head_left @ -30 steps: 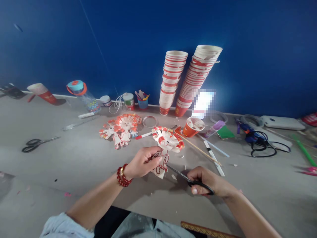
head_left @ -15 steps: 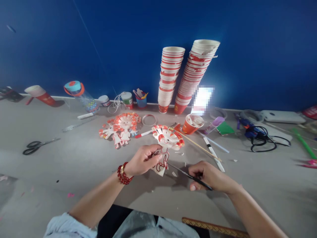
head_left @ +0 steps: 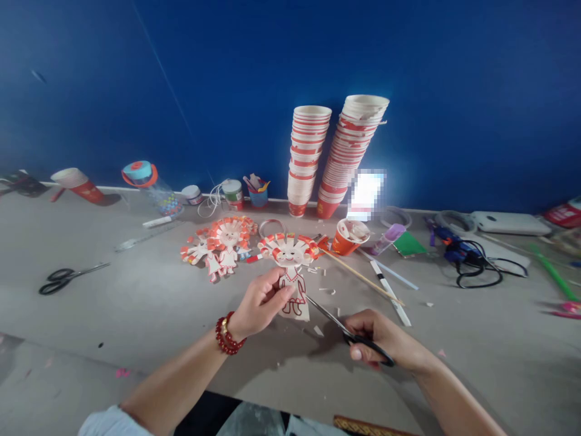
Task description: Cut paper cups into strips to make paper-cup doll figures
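Behind the gray table point(head_left: 154, 309), a big blue wall point(head_left: 227, 91) is standing, and two tall stacks of paper cups point(head_left: 309, 160) are rising in front of it. Between the two hands, a paper doll point(head_left: 297, 282) with curly red and white hair is facing the person, and its dress and legs are showing in dark red lines. The left hand point(head_left: 264, 301) is pinching the doll by its side, with the thumb on its front. The right hand point(head_left: 379, 336) is curling its fingers around the black handles of the scissors point(head_left: 336, 323), and the tips are pointing at the edge of the dress. I cannot tell if any paper is sitting between the blades. Cutting around the doll looks like the step going on, since plain paper is sticking out around the legs and small paper scraps point(head_left: 319, 331) are lying nearby. The next snip seems to be calling for a steady left hand and slow cutting just outside the red line, with the thumb staying out of the way.
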The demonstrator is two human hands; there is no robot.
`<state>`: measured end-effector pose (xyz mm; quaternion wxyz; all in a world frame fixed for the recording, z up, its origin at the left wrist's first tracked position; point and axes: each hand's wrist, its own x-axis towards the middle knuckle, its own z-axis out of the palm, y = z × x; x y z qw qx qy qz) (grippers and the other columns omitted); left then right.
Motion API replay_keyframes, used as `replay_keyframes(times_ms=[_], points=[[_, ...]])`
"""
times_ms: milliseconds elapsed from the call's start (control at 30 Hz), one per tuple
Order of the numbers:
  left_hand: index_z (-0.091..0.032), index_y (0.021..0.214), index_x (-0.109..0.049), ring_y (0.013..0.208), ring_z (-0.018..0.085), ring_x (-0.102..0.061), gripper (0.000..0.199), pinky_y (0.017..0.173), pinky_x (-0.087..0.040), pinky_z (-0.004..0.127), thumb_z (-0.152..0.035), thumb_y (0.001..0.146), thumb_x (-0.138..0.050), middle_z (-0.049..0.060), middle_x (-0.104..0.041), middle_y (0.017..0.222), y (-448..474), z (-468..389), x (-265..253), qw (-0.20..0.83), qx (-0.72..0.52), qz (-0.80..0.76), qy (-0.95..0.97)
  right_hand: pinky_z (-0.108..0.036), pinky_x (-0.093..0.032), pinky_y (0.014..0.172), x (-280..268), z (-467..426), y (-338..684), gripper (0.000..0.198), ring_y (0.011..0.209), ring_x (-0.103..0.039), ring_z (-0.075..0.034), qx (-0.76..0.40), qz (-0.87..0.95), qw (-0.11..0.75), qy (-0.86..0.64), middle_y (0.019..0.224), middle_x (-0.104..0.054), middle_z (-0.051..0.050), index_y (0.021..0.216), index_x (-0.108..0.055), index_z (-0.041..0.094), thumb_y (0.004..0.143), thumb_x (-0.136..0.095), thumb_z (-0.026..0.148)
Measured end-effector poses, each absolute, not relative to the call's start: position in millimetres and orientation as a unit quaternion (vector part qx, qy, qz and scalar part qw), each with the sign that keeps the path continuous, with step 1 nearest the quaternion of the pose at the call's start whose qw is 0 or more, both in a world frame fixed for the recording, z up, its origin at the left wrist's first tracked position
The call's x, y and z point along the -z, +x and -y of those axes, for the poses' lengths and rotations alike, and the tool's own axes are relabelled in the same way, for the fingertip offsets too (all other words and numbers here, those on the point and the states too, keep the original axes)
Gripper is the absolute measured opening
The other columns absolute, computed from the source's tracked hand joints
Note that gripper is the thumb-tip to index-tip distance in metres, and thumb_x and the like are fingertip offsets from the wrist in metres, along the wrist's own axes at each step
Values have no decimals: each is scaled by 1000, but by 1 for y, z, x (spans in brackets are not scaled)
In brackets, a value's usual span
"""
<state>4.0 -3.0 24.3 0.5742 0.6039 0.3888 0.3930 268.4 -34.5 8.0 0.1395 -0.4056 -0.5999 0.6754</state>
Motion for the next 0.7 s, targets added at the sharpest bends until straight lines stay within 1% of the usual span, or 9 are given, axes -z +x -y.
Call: replay_keyframes(times_ms=[67,167,233,333,467,567,700], points=[[-17,87,-53,49,6,-32,21,45,-29,18,-38,87,-55,-5,-39,63,5,4,-22,574,-397,-393,598,-19,-25,38,-8,35,266,55,39,-40,-8,-678,592,146,-409,44,-42,6,56,-41,19,65,-68,66],[-17,92,-52,49,6,-27,21,44,-26,18,-38,89,-53,-6,-35,63,7,7,-21,571,-402,-400,593,-19,-26,37,-6,37,263,55,39,-42,-8,-677,584,157,-420,44,-42,6,57,-41,19,64,-69,66],[-17,96,-53,48,6,-27,22,44,-25,18,-38,89,-52,-6,-35,62,8,8,-21,562,-410,-405,594,-18,-25,38,-4,39,260,55,40,-43,-8,-673,582,164,-427,45,-41,6,57,-41,19,64,-70,65],[-17,95,-52,48,6,-28,21,43,-24,18,-37,89,-52,-7,-35,60,9,10,-22,548,-419,-408,597,-18,-25,38,1,42,256,55,40,-43,-8,-662,583,183,-434,46,-42,5,58,-42,18,64,-69,66],[-17,92,-51,50,6,-32,18,45,-27,18,-35,90,-51,-6,-37,61,12,13,-26,538,-425,-411,600,-18,-23,37,4,45,247,57,38,-41,-8,-656,581,199,-438,45,-47,4,61,-45,18,63,-66,71],[-17,92,-50,50,6,-34,18,46,-29,18,-35,90,-50,-6,-38,62,13,15,-27,530,-424,-420,602,-18,-23,37,0,47,239,60,37,-41,-7,-654,574,209,-445,45,-46,4,61,-46,17,62,-65,73],[-17,92,-49,51,6,-35,16,46,-30,17,-33,90,-50,-6,-40,62,13,17,-27,507,-436,-425,610,-18,-22,37,-2,52,231,61,36,-39,-7,-650,566,216,-458,43,-44,5,59,-44,18,61,-64,75]])
